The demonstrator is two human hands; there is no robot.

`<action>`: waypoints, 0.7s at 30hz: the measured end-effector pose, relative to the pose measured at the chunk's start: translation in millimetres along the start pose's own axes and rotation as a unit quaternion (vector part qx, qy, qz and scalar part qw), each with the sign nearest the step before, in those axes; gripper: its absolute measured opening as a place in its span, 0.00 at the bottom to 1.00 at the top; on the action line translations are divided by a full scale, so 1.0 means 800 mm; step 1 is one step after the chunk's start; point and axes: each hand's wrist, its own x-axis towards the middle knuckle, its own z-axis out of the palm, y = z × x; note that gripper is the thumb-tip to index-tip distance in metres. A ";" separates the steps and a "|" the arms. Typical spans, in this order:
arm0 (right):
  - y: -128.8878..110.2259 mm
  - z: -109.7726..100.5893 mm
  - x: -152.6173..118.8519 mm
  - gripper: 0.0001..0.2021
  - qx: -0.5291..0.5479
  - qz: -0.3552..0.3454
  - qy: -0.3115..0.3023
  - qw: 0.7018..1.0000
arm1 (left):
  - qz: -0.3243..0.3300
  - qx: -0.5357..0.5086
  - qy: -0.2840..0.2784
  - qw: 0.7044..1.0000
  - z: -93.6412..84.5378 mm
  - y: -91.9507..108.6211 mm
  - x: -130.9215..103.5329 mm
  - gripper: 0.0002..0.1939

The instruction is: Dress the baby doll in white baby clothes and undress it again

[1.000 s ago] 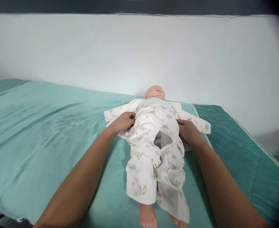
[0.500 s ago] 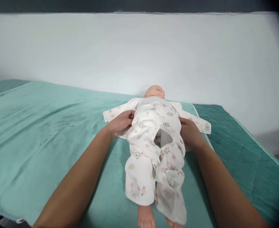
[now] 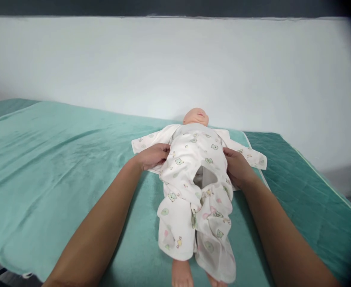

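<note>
A baby doll (image 3: 196, 116) lies on its back, head toward the wall and feet toward me. It wears a white long-sleeved top (image 3: 247, 154) with both sleeves spread out, and white open-crotch baby trousers (image 3: 190, 155) printed with small bears, drawn high over its belly. My left hand (image 3: 154, 156) is closed at the left side of the trousers, thumb and fingers pinching the cloth. On the opposite side, my right hand (image 3: 238, 166) grips the trousers' edge, some of its fingers hidden behind the cloth. The doll's bare feet (image 3: 182, 275) stick out of the trouser legs.
A light green cover (image 3: 58, 167) spreads under the doll and far to the left. To the right lies a darker green quilted pad (image 3: 301, 191). Behind the doll's head rises a white wall (image 3: 175, 63). A bit of floor shows at lower left.
Both hands stay at the sides of the trousers, with only a very slight shift of the fingers. The doll lies as before, and the view has moved a little.
</note>
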 end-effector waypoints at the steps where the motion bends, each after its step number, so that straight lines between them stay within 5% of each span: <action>1: 0.000 0.000 0.001 0.20 -0.006 -0.005 0.004 1.000 | -0.001 0.012 -0.006 1.000 0.000 0.001 0.000 0.17; 10: -0.024 0.003 -0.004 0.16 -0.098 0.034 -0.030 0.994 | 0.013 0.106 0.029 0.994 0.009 0.007 0.001 0.19; 16: -0.036 0.005 -0.013 0.14 -0.098 0.025 -0.095 0.990 | 0.030 0.016 0.000 0.999 0.013 0.000 0.001 0.22; 21: -0.027 0.005 -0.015 0.16 -0.052 -0.006 -0.066 0.996 | 0.030 -0.042 0.027 0.998 0.020 0.000 0.001 0.25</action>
